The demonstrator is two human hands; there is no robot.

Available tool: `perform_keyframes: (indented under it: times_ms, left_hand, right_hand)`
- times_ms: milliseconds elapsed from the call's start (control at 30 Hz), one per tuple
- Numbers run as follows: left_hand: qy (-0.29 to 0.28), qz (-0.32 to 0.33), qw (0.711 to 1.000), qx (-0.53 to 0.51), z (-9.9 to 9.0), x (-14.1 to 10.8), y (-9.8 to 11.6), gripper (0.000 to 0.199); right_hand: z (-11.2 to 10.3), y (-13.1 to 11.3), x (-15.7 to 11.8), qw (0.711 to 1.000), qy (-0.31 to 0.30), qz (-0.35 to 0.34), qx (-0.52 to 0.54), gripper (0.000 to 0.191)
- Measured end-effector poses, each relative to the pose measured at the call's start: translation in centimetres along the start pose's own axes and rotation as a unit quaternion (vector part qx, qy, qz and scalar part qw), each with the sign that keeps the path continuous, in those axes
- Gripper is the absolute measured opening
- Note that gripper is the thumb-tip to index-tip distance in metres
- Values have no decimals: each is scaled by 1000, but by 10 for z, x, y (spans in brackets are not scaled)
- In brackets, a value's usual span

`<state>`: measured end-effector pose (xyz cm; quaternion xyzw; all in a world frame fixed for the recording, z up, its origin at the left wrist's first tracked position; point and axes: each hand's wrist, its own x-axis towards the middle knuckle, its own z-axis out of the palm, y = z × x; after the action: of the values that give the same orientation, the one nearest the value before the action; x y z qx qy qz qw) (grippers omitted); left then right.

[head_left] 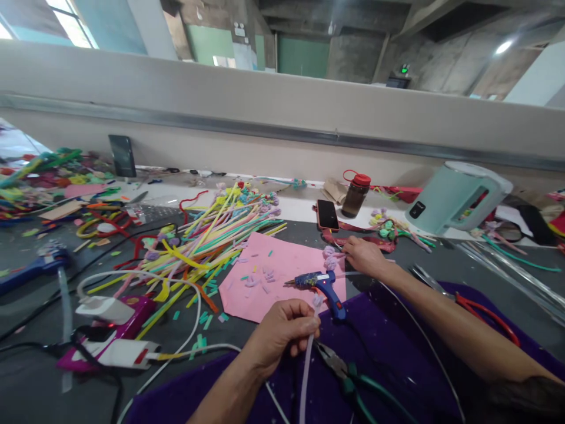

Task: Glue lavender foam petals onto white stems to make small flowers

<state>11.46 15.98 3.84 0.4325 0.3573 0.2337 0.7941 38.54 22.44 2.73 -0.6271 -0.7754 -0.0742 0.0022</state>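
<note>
Lilac stem (305, 377), pinched btwn L fingers (299, 307)

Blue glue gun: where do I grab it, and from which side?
The glue gun is probably best held by its handle, from the near right side. It lies on its side, handle slanting toward you, while the metal tip points left, away from that grip; it may be hot.
</note>
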Motion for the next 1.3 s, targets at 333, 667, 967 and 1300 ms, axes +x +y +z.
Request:
perform_keyframes:
  times_ms: [333,667,967,1300]
  left_hand:
    - [-10,-4,1000,-18,0,-2,-2,19]
    - [-8,-4,1000,-20,1,-4,-1,21]
    - [-6,1,999,-36,0,-6,-4,21]
    - [-7,-11,999,-44,-3,-5,-6,19]
  right_hand:
    - [-18,18,6,995,35,-10,90,17]
    - [-60,-9,44,976,148,-78,140,16]
    - [-50,-73,106,972,151,-159,90,21]
    - [-9,-76,132,979,45,-197,19,21]
